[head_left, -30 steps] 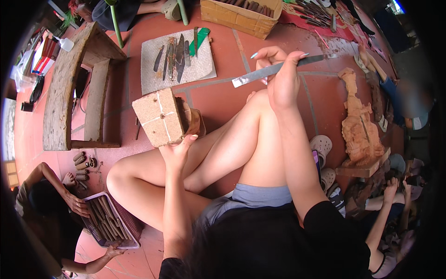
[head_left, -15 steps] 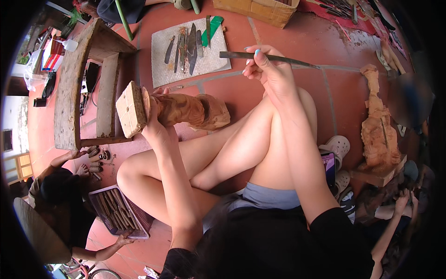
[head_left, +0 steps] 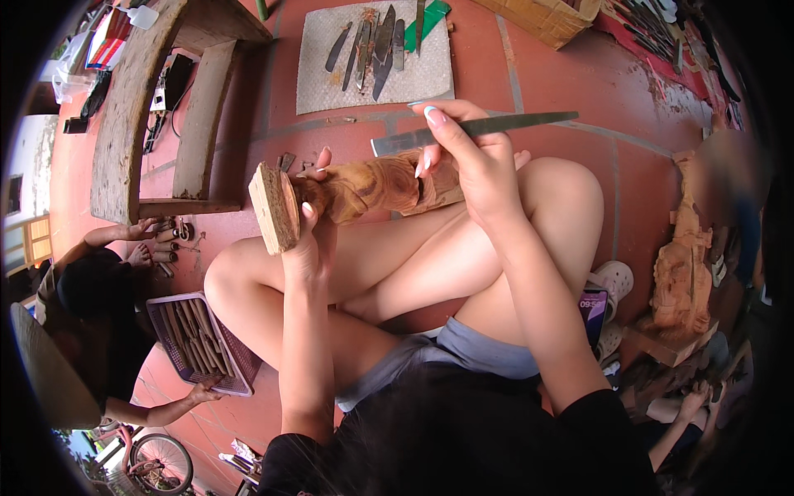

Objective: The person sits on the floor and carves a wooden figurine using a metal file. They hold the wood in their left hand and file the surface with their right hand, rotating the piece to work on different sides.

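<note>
A carved wooden figure (head_left: 372, 188) lies crosswise over my bent legs, its pale square base turned to the left. My left hand (head_left: 308, 248) is closed around it just beside that base, thumb and fingertips showing on either side. In my right hand (head_left: 480, 169) is a flat metal chisel (head_left: 521, 122), pinched between thumb and fingers. The chisel's bright, straight edge points left, above the figure, while its narrow end sticks out to the right. Whether the edge touches the wood I cannot tell. My right hand hides the figure's far end.
Several blades lie on a white padded sheet (head_left: 318, 93) ahead. A worn wooden bench (head_left: 116, 165) stands at left; below it another person holds a tray (head_left: 248, 364) of brown sticks. A cardboard box (head_left: 546, 25) is at the far right, another carving (head_left: 682, 273) at right.
The chisel has tilted so its edge end is lower and nearer the figure. My right hand has come down over the figure's far end. The whole view has shifted.
</note>
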{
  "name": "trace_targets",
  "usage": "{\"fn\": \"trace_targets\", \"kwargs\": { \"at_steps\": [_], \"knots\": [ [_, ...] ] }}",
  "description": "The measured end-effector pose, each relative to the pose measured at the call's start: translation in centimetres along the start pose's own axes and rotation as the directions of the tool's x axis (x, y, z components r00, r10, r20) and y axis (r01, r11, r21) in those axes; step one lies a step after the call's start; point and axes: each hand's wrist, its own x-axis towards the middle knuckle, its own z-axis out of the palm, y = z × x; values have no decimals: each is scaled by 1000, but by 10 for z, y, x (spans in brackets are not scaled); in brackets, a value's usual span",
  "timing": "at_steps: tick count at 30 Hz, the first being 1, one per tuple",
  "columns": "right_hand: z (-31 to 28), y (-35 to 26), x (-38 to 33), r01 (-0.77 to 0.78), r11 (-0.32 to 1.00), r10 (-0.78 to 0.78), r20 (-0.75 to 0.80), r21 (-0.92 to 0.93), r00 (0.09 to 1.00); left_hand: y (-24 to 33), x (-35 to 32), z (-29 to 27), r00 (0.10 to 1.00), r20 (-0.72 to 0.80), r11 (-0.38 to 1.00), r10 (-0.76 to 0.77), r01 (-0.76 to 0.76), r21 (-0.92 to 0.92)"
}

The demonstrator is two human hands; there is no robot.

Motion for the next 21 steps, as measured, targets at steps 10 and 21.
{"fn": "trace_targets", "kwargs": {
  "at_steps": [10,21],
  "knots": [
    [24,55,-19,23,985,-1,126,-170,992,-20,-25,-8,975,-202,995,93,-96,-8],
    [17,42,-13,592,697,-448,399,-405,800,-18,-16,-8,986,-73,988,150,-151,-6]
  ]
}}
